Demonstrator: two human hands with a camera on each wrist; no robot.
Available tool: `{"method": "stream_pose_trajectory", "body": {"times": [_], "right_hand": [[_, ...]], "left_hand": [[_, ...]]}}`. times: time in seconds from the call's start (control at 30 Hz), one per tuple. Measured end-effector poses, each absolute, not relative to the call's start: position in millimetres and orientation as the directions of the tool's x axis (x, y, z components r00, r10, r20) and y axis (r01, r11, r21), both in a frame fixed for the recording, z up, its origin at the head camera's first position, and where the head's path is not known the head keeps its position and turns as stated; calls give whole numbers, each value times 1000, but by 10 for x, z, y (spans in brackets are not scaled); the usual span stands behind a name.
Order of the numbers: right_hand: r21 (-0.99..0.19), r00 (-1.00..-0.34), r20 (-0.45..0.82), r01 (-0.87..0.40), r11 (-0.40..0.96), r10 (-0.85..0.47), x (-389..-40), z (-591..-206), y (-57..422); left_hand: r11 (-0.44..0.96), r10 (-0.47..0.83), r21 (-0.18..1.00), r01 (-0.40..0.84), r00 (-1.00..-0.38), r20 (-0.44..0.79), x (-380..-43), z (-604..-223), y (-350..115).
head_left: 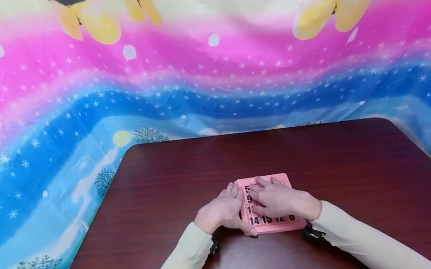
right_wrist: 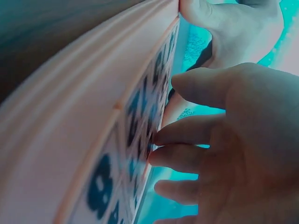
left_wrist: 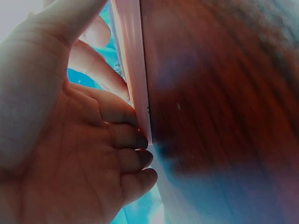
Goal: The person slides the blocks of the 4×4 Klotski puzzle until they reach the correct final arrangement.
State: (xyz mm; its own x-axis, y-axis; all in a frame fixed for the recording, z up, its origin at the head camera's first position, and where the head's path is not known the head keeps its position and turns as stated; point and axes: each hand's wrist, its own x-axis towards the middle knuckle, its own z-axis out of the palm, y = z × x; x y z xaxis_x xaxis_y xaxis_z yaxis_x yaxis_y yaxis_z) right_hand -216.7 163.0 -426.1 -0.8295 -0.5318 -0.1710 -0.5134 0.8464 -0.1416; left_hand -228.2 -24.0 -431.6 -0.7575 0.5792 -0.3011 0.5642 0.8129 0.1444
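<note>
A pink sliding number puzzle [head_left: 277, 227] with black numerals on square tiles lies flat on the table. My left hand [head_left: 223, 209] rests along its left side, fingers extended and thumb spread to the near left corner. In the left wrist view, fingertips of that hand touch the pale side wall of the puzzle [left_wrist: 133, 56]. My right hand [head_left: 281, 198] reaches over the tiles from the right, fingers spread, and covers much of the upper and middle rows. Fingertips of the right hand [right_wrist: 252, 135] meet the tile face in the right wrist view.
The dark red-brown wooden table [head_left: 186, 162] has rounded far corners. Behind it hangs a colourful printed cloth [head_left: 187, 63] reaching down past both table sides. Black bands show at the cuffs of the light sleeves [head_left: 177, 267].
</note>
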Motion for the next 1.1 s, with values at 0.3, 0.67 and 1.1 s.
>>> {"method": "stream_pose_trajectory", "body": {"times": [0.3, 0.67, 1.1], "right_hand": [[-151, -850, -174, -477, 866, -498, -2144, -4270, 1865], [-117, -878, -151, -441, 890, -455, -2110, -4248, 2089], [-95, -882, -150, -438, 894, -448, -2095, -4244, 2062]], "left_hand": [[812, 581, 143, 566, -758, -298, -2268, -4310, -221], [828, 558, 142, 543, -772, -305, -2270, -4312, -235], [829, 555, 134, 543, -773, -307, -2279, -4326, -230]]}}
